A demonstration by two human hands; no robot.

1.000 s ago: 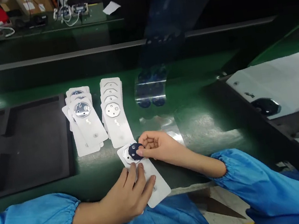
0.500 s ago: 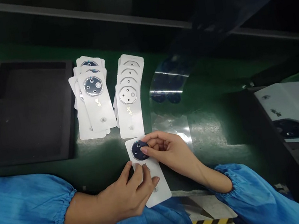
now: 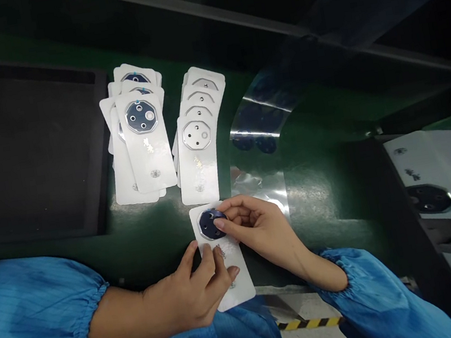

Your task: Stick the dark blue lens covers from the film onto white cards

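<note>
A white backing card (image 3: 234, 273) lies on the green bench in front of me. My left hand (image 3: 194, 294) presses down on its lower part with fingers stretched flat. My right hand (image 3: 256, 227) pinches a dark blue octagonal lens cover (image 3: 209, 224) with small holes, holding it against the card's top end. Both arms wear blue sleeves.
Two fanned stacks of white cards lie behind: the left stack (image 3: 140, 142) with dark octagons fitted, the right stack (image 3: 199, 150) with bare outlines. A black foam tray (image 3: 30, 154) sits at left. Clear film with dark parts (image 3: 259, 123) lies right of the stacks. White sheets (image 3: 444, 174) at far right.
The view has tilted down and shifted. My right hand has settled the dark octagon onto the top of the card; my left hand keeps pressing the card.
</note>
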